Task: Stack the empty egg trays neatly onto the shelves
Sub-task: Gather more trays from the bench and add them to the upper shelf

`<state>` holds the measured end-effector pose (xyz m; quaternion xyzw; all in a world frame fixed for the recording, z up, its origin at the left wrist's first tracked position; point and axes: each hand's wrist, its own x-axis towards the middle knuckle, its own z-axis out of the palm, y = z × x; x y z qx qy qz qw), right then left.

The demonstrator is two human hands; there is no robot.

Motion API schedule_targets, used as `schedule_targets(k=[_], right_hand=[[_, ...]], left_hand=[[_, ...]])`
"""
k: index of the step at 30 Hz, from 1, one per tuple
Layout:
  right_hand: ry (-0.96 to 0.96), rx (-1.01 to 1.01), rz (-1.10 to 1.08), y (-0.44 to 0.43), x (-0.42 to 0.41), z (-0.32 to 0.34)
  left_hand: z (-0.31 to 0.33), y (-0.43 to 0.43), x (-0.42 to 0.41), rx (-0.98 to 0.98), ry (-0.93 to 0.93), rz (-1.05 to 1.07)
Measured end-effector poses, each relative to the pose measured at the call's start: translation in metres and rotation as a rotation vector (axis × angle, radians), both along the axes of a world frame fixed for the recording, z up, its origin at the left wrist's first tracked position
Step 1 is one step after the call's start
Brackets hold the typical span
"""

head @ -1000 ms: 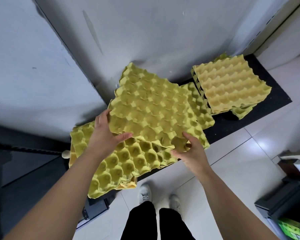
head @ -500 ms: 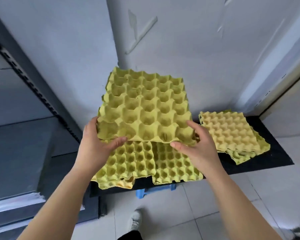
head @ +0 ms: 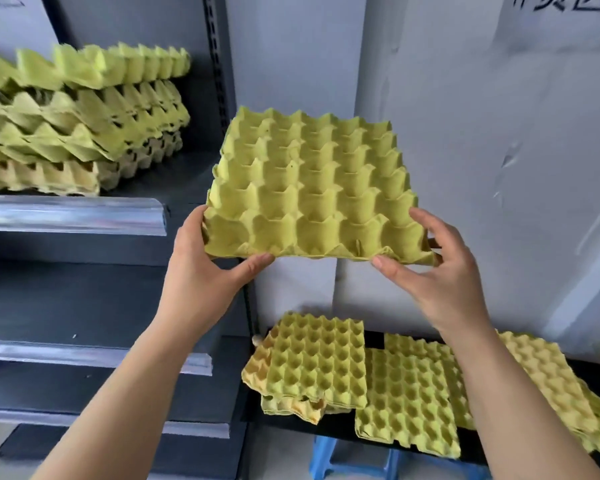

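Note:
I hold a yellow-green egg tray [head: 312, 188] up in the air, level, at chest height. My left hand [head: 201, 271] grips its near left corner, thumb under the front edge. My right hand [head: 437, 271] pinches the near right corner. To the upper left, a stack of egg trays [head: 80, 119] lies on a dark metal shelf [head: 73, 216]. Below the held tray, more loose trays [head: 319, 365] lie spread on a low black board [head: 374, 337].
Two lower shelf levels [head: 94, 355] of the dark rack sit at the left with a perforated upright post [head: 219, 64] between rack and wall. A blue plastic stool [head: 361, 459] stands under the black board. A grey wall rises behind the held tray.
I have lifted the tray well above the low pile and my view has swung up and left, bringing the shelf and its stack of trays into sight.

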<state>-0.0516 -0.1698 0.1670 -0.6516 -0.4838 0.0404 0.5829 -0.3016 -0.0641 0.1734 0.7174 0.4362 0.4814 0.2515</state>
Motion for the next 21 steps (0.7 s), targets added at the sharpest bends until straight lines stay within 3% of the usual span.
schedule_targets(k=[11, 21], right_hand=[[-0.088, 0.218, 0.055, 0.027, -0.122, 0.113], [-0.141, 0.23, 0.163, 0.11, -0.238, 0.163]], left_hand=[[0.107, 0.008, -0.129, 0.188, -0.116, 0.07], [0.145, 0.063, -0.253, 0.208, -0.152, 0.177]])
